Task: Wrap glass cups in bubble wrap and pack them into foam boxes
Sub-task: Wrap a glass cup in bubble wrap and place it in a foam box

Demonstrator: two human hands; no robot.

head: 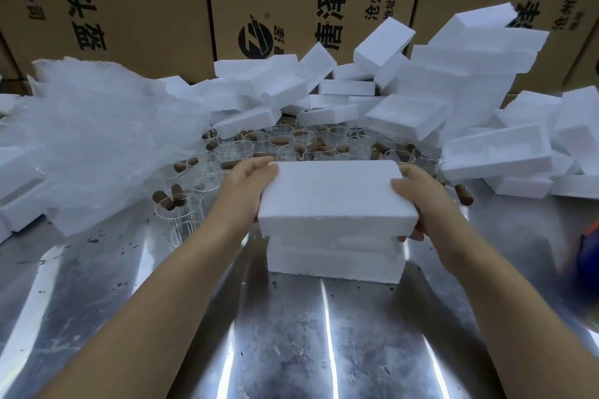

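"Why do you hold the lid by its ends?"

"My left hand (249, 191) and my right hand (421, 204) grip the foam lid (334, 191), one at each short end, with the thumbs on the top face and the fingers round the edge. In this way I keep it level and can guide it straight down on the foam box (337, 264) below. Foam breaks easily at the corners, I think, so even pressure from two sides is safer than one hand."

"Is it closed?"

"Not fully, I judge. The lid lies over the box, but its near edge stands a little out past the box wall, so a small alignment is needed. The box rests on the tabletop (291, 334), near me, in the middle."

"Is a wrapped cup inside?"

"This I cannot tell; the lid hides the inside."

"Where are the other cups?"

"The glass cups (233, 152) stand in a group just beyond the box, with brown cylinders (162, 197) lying in and between them. They are close, so the next one is easy to reach. The bubble wrap (97, 133) is heaped to the left of them, and the spare foam boxes (453, 97) are piled far and to the right, some tilted on each other. Behind everything stand cardboard cartons (146, 10). At the right edge is something orange and blue (588, 236), too blurred to name."
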